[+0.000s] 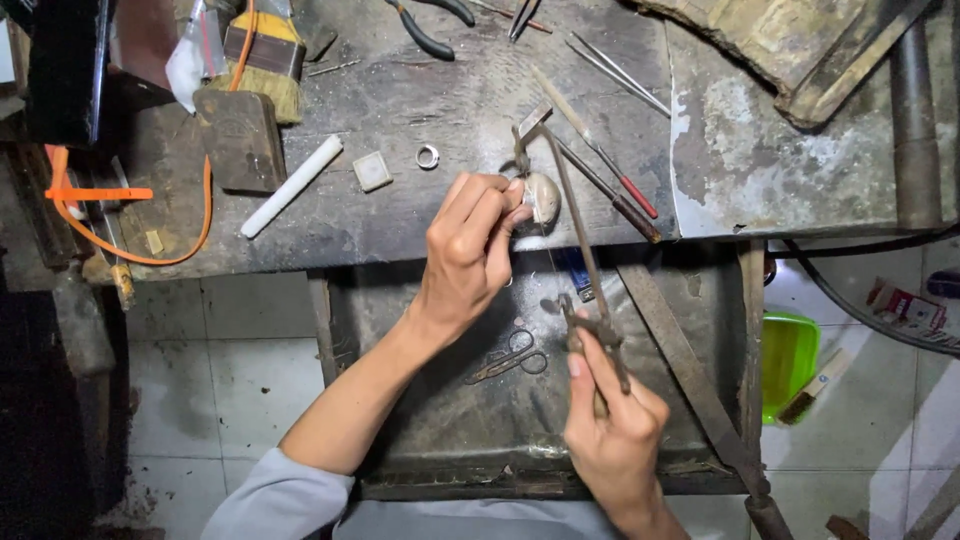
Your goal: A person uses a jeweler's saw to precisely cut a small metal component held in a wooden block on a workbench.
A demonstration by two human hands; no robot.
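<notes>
Fingers of the left hand (470, 245) pinch a pale oval piece (542, 198) while the right hand (612, 430) grips a jeweller's saw (580, 235).

Left hand (470, 245) at the bench (420, 100) front edge, near the middle: fingers curled, thumb and fingertips pinched together, back of hand up, wrist bent. Left forearm bare, runs diagonally down-left to a grey sleeve. Right hand (612, 425) lower, off the bench edge, closed in a fist grip, thumb pointing up, knuckles right, wrist straight, forearm mostly out of view.
</notes>
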